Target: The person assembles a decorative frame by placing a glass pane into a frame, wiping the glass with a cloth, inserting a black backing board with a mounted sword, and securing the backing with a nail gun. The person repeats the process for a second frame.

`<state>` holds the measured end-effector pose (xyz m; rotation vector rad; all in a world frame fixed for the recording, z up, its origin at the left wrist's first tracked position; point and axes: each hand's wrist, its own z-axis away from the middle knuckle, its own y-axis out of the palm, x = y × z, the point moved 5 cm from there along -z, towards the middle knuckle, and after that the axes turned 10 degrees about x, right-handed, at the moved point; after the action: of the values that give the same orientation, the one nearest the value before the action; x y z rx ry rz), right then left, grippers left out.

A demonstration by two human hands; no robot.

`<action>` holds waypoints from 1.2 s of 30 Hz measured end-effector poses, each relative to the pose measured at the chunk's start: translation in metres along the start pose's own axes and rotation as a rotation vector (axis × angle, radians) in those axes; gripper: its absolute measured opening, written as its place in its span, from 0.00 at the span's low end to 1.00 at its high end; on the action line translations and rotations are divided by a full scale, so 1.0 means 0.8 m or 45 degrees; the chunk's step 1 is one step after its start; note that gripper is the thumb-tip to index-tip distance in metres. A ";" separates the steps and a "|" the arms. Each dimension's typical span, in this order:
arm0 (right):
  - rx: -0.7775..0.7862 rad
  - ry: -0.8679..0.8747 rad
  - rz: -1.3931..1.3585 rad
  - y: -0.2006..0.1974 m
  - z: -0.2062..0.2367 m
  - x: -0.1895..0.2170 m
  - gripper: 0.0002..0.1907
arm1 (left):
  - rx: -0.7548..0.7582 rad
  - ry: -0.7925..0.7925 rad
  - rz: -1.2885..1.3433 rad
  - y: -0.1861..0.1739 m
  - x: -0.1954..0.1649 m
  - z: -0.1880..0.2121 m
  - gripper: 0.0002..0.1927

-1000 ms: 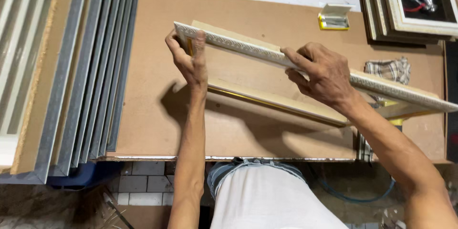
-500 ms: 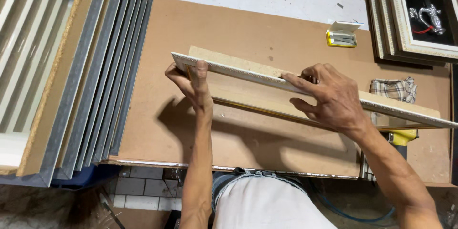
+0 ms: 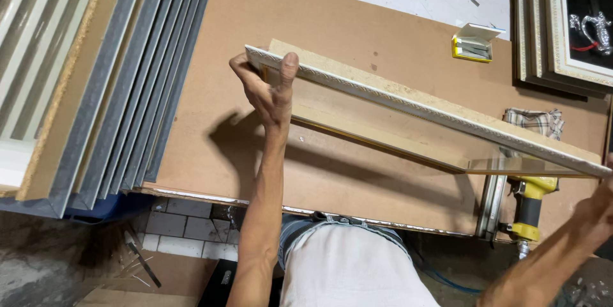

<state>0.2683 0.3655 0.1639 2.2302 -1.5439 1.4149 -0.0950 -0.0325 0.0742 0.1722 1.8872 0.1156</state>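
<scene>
A long picture frame (image 3: 408,99) with a white ornate edge and a brown back board stands on edge across a brown board worktop (image 3: 255,173). My left hand (image 3: 268,90) grips its left end, thumb over the top edge. My right hand (image 3: 600,208) is at the far right end of the frame, mostly cut off by the picture's edge; its grip cannot be seen clearly.
Several grey and white frames (image 3: 121,77) lean stacked at the left. A yellow nail gun (image 3: 527,208) lies at the right under the frame. A small yellow box of staples (image 3: 474,44), a checked cloth (image 3: 536,122) and stacked framed pictures (image 3: 568,26) sit at the back right.
My right hand has slid from the frame's middle out to its right end. The frame has tilted more upright, and my left hand keeps hold of the left end.
</scene>
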 end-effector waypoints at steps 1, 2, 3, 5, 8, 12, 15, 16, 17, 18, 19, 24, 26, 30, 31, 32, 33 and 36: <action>-0.147 0.090 -0.209 -0.012 0.023 -0.039 0.32 | -0.033 0.003 -0.014 0.002 0.001 0.001 0.40; -0.235 0.154 -0.380 -0.009 0.040 -0.081 0.31 | -0.054 0.007 -0.028 0.006 0.001 0.000 0.40; -0.311 0.189 -0.514 -0.005 0.052 -0.116 0.29 | -0.072 0.020 -0.042 0.010 -0.001 -0.001 0.40; -0.361 0.197 -0.620 -0.017 0.063 -0.158 0.27 | -0.093 0.021 -0.011 0.017 -0.007 -0.005 0.39; -0.344 0.203 -0.710 -0.061 0.056 -0.183 0.24 | -0.023 0.077 0.178 0.023 -0.028 -0.008 0.40; -0.268 0.204 -0.837 -0.114 0.064 -0.195 0.21 | -0.002 0.240 0.361 0.012 -0.058 -0.011 0.39; -0.224 0.228 -0.900 -0.112 0.071 -0.223 0.18 | -0.029 0.240 0.189 -0.001 -0.060 -0.016 0.35; -0.211 0.233 -0.918 -0.103 0.067 -0.235 0.17 | -0.024 0.221 0.157 -0.005 -0.056 -0.018 0.34; -0.197 0.241 -0.934 -0.092 0.062 -0.244 0.17 | -0.011 0.174 0.159 -0.007 -0.050 -0.018 0.34; -0.176 0.250 -0.940 -0.077 0.057 -0.250 0.16 | 0.001 0.129 0.156 -0.011 -0.043 -0.019 0.35; -0.183 0.251 -0.951 -0.061 0.051 -0.252 0.15 | -0.006 0.115 0.075 -0.016 -0.039 -0.020 0.34; -0.253 0.300 -0.845 -0.008 0.024 -0.221 0.11 | -0.059 -0.015 -0.097 -0.022 -0.020 -0.024 0.32; -0.240 0.259 -0.831 0.007 0.015 -0.186 0.13 | -0.076 0.019 -0.041 -0.021 -0.021 -0.022 0.33; -0.262 0.240 -0.740 0.029 0.002 -0.134 0.14 | -0.194 0.056 -0.188 -0.018 -0.028 -0.014 0.36; -0.242 0.250 -0.734 0.028 0.002 -0.125 0.15 | -0.175 0.042 -0.168 -0.018 -0.028 -0.011 0.37; -0.230 0.244 -0.737 0.028 0.001 -0.118 0.15 | -0.160 0.042 -0.137 -0.017 -0.029 -0.013 0.38; -0.223 0.227 -0.745 0.022 0.004 -0.112 0.16 | -0.154 0.058 -0.103 -0.016 -0.030 -0.018 0.38; -0.208 0.214 -0.745 0.004 0.007 -0.109 0.19 | -0.171 0.206 0.054 -0.020 -0.034 -0.021 0.39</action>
<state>0.2636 0.4222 0.0970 2.1431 -0.8175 1.2034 -0.1036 -0.0530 0.1028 0.1139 2.0297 0.2925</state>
